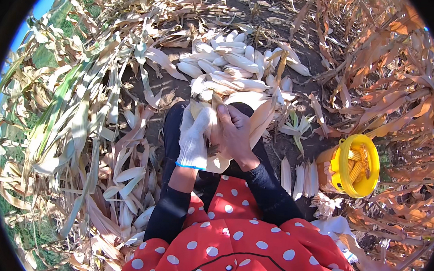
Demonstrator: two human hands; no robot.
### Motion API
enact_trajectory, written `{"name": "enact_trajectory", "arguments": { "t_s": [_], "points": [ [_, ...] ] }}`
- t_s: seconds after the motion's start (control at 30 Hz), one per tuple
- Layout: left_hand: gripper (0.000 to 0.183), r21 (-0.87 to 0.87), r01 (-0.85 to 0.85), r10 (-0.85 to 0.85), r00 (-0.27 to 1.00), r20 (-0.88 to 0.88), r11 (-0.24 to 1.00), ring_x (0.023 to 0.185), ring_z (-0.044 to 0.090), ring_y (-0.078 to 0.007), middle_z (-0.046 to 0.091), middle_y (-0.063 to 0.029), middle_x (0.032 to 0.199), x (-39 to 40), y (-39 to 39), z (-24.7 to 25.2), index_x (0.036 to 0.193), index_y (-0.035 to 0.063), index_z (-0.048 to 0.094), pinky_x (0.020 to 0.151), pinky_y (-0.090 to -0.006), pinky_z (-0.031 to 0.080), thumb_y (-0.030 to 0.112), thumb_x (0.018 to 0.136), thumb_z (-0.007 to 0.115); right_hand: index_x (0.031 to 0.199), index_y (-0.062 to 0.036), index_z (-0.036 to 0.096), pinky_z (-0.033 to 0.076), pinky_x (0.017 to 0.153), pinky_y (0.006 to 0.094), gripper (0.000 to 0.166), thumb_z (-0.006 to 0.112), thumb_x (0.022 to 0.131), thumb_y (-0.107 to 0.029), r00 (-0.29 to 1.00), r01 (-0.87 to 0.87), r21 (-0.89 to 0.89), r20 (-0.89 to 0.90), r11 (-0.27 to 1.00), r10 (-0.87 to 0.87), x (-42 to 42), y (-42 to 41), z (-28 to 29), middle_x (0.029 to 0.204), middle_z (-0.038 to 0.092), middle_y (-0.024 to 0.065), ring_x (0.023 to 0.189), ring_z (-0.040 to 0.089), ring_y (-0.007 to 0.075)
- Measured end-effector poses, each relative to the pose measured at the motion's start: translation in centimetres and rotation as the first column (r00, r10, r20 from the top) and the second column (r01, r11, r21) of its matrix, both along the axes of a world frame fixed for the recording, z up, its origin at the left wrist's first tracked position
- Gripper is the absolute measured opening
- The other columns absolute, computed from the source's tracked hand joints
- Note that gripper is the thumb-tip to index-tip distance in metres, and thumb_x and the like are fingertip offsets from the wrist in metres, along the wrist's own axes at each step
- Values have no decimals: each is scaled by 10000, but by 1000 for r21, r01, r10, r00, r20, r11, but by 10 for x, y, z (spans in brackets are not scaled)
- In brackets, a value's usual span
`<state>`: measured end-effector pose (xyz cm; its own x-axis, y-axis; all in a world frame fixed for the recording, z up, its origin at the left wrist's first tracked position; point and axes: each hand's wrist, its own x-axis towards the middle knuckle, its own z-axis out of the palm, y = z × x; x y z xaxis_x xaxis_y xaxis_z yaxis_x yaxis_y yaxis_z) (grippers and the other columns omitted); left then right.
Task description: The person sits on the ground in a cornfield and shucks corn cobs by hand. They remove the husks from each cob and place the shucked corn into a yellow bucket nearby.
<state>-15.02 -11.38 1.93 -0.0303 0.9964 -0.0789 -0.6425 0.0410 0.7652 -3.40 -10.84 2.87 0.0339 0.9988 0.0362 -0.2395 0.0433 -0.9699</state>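
In front of my lap, both hands grip one ear of corn wrapped in dry, pale husk (261, 119). My left hand (196, 134), in a white knit glove with a blue cuff edge, closes around its left side. The bare right hand (234, 133) pinches husk leaves with the thumb up. Most of the ear is hidden by the fingers, and I cannot tell how much of it is bare. Husk leaves stick out to the right of my right hand and below both palms. Just beyond lies a heap of ears in pale husk (241, 61) on the soil.
A yellow bucket (368, 184) holding several husked yellow cobs (356, 166) stands to the right. Loose husk pieces (298, 181) lie beside it, with a white cloth (333, 226) nearer me. Dry corn stalks (78, 118) crowd the left, and more dry leaves (404, 99) the right.
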Motion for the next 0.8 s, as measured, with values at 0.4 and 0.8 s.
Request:
{"name": "enact_trajectory", "arguments": {
  "t_s": [0.4,0.8],
  "points": [
    [356,-136,-221,254,915,314,966,952,665,-322,690,-168,1029,-43,9,-21,1084,16,617,911,-447,527,331,920,633,968,-21,605,494,889,343,237,437,1049,-166,298,-50,118,-946,992,128,73,21,21,667,508,1,611,497,143],
    [352,-6,-448,445,890,-96,894,873,655,-220,658,-98,974,-67,12,47,1129,57,592,781,-375,558,351,958,684,1259,-40,526,476,965,341,323,637,967,-120,857,187,664,251,724,-451,52,-13,64,1169,615,105,1086,608,219]
  ]
}}
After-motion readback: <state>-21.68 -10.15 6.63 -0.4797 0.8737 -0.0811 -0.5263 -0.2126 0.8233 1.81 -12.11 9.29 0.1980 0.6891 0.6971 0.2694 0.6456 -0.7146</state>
